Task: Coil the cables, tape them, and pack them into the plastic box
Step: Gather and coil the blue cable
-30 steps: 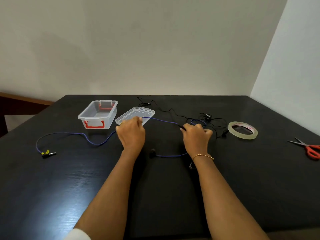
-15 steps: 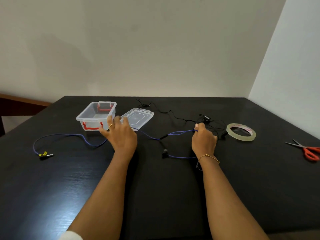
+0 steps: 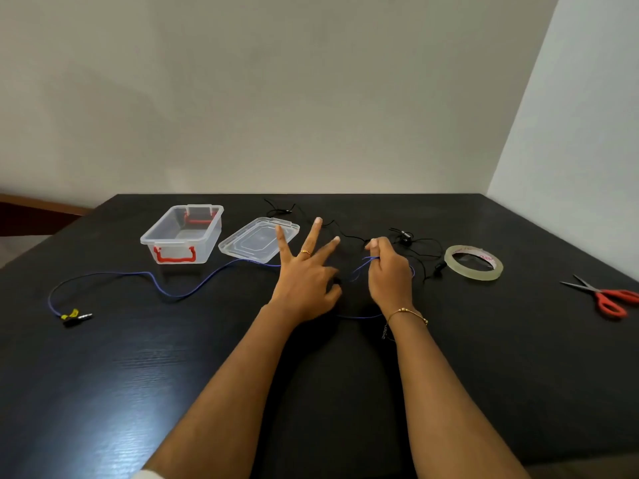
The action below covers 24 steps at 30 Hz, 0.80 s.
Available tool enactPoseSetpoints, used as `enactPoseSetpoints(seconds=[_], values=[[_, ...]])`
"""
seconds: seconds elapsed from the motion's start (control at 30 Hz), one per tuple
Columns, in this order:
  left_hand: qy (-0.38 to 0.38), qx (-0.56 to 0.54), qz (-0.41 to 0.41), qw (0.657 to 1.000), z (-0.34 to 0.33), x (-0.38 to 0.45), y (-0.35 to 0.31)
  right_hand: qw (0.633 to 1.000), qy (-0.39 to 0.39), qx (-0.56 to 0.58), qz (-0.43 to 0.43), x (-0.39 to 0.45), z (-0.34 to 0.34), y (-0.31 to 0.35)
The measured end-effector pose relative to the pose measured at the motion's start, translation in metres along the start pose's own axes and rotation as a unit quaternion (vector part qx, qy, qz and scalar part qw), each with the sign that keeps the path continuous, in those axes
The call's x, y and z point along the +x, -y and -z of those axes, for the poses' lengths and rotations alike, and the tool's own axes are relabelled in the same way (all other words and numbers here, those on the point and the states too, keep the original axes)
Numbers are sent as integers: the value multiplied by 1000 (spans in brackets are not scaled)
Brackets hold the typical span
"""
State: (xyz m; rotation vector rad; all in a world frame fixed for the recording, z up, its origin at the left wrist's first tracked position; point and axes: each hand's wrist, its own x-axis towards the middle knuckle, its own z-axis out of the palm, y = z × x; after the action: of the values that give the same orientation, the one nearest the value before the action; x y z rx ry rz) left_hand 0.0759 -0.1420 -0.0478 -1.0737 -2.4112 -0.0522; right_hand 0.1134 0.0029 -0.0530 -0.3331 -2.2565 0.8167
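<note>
A thin blue cable (image 3: pixel 179 294) runs across the black table from a yellow-tagged jack plug (image 3: pixel 74 316) at the left to my hands in the middle. My right hand (image 3: pixel 390 274) pinches a loop of this blue cable between its fingertips. My left hand (image 3: pixel 304 274) hovers beside it with fingers spread apart; whether its thumb touches the cable I cannot tell. A black cable (image 3: pixel 408 236) lies tangled behind my right hand. The clear plastic box (image 3: pixel 183 233) with red handles stands open at the back left, and its lid (image 3: pixel 259 238) lies next to it.
A roll of clear tape (image 3: pixel 473 262) lies right of the black cable. Red-handled scissors (image 3: pixel 608 299) rest near the table's right edge. White walls stand behind and to the right of the table.
My left hand has moved right from beside the box toward my right hand and spread its fingers. My right hand has lifted a loop of blue cable.
</note>
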Motion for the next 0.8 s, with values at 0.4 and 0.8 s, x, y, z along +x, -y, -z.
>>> enactPoseSetpoints(seconds=[0.4, 0.8], values=[[14, -27, 15, 999, -2, 8, -8, 986, 10, 164, -31, 2, 3, 4], [-55, -319, 92, 942, -5, 7, 1, 935, 41, 340, -94, 6, 5, 10]])
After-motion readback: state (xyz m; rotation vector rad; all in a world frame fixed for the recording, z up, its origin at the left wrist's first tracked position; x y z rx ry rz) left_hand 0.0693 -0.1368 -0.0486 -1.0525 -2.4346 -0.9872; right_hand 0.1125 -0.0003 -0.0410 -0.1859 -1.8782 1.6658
